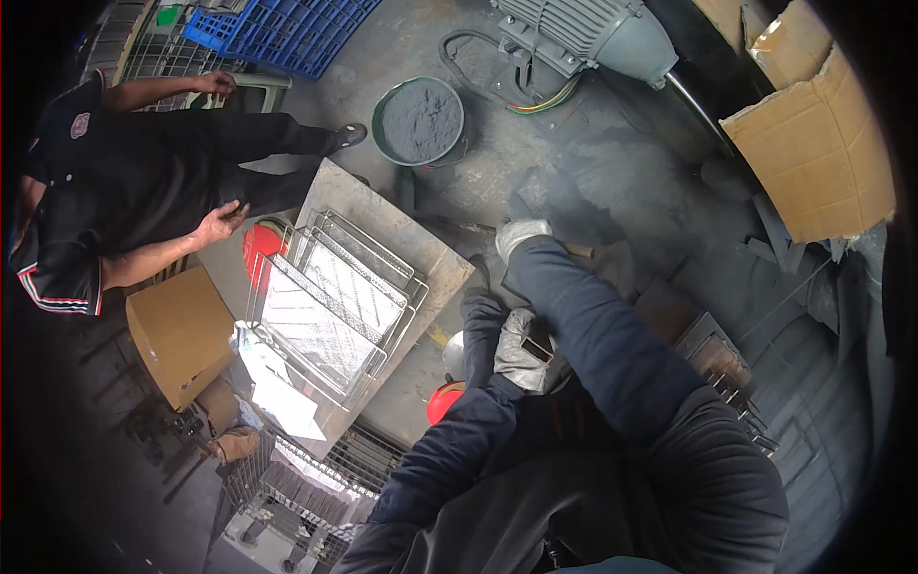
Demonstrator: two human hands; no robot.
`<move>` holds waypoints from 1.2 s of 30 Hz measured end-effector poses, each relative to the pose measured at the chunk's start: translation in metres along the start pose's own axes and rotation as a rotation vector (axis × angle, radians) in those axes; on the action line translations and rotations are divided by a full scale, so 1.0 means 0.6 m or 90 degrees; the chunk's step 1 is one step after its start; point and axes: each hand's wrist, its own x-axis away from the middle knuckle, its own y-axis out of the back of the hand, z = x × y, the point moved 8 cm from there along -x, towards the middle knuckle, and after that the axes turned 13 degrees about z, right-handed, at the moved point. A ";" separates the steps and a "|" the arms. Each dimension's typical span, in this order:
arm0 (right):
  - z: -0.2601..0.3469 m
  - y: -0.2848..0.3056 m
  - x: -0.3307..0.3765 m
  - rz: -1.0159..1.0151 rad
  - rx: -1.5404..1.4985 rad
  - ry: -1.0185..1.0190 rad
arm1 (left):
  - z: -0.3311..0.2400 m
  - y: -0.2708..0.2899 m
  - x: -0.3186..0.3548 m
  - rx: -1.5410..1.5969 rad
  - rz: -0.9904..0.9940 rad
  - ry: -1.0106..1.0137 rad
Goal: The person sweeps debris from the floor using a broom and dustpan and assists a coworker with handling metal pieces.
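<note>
Both my hands wear grey-white work gloves. My left hand [522, 359] is close to my body, its fingers wrapped round something with a dark, rectangular end [539, 349]; its kind is not clear. Farther out, my right hand [521, 237] is closed, and what it grips, if anything, is hidden by the glove and sleeve. Grey dust hangs in the air just beyond the right glove. To the left of my hands stands a table [435, 263] bearing a wire rack [411, 297] with several metallic mesh-like panels [330, 301] upright in it.
A green tub of grey powder [418, 120] stands ahead. Beyond it is a large grey motor [588, 38] with a cable. Cardboard [813, 143] rises at right. A person in black [143, 182] stands at left near a cardboard box [182, 335] and blue crate [277, 33].
</note>
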 end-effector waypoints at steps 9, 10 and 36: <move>-0.273 -0.115 0.216 0.116 -0.066 -0.118 | 0.083 0.007 0.003 0.425 0.000 -0.029; -0.312 -0.132 0.247 0.080 -0.090 -0.150 | 0.072 0.014 -0.001 0.256 0.013 0.002; -0.550 -0.198 0.331 0.142 -0.086 -0.372 | 0.195 0.039 -0.016 0.155 -0.031 -0.029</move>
